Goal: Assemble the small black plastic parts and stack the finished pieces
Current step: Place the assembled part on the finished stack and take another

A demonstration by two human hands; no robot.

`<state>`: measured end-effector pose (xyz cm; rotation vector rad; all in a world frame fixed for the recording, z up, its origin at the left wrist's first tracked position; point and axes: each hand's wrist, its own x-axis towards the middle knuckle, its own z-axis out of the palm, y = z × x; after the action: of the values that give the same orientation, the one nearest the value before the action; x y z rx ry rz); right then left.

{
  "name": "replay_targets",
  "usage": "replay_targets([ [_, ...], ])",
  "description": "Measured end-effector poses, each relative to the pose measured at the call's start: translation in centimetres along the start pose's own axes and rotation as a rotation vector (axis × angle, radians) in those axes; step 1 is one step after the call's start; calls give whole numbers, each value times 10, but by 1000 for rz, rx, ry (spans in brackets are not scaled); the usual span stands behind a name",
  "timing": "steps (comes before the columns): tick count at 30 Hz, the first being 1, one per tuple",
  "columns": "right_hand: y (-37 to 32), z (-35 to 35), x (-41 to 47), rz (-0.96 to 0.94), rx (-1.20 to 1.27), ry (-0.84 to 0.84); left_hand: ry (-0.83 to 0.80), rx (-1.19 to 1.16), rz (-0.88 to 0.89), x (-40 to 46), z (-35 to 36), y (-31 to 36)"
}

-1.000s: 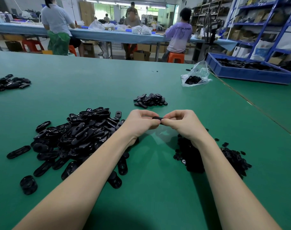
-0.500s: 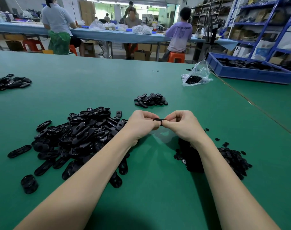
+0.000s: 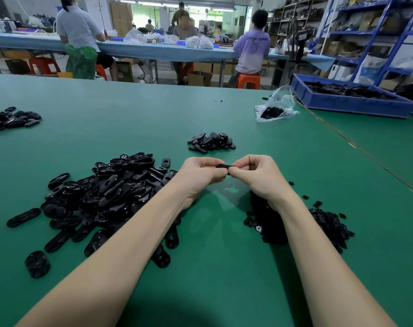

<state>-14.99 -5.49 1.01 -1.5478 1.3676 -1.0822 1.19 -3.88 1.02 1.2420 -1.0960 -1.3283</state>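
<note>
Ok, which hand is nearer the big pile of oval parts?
Left. The left hand is just beside the oval pile's right edge; the right hand is farther off, above the small-parts heap.

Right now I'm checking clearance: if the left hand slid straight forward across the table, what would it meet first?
Probably the small pile of finished pieces, which lies just beyond the left hand. Depth is uncertain; the hand is raised and might pass over it, holding the black part with the right hand.

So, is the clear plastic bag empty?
No, the clear plastic bag on the green table holds a clump of small black parts.
</note>
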Motion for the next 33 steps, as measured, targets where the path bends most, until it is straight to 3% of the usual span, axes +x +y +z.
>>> replay_targets([
  [5,-1,5,-1,-27,-46,20,37,102,46,-1,2,-2],
  [8,-1,0,-1,-17,59,13,11,158,156,-1,-3,1],
  [13,0,-1,0,51,76,17,53,702,469,3,-16,3],
  [16,0,2,3,25,-45,60,66,874,570,9,-22,-1],
  [18,-1,2,4,-11,-100,91,118,913,546,20,-28,0],
  [24,5,-3,4,-4,-168,74,385,772,227,89,-25,22],
  [33,12,-6,9,7,-233,25,453,999,182,145,-13,27],
])
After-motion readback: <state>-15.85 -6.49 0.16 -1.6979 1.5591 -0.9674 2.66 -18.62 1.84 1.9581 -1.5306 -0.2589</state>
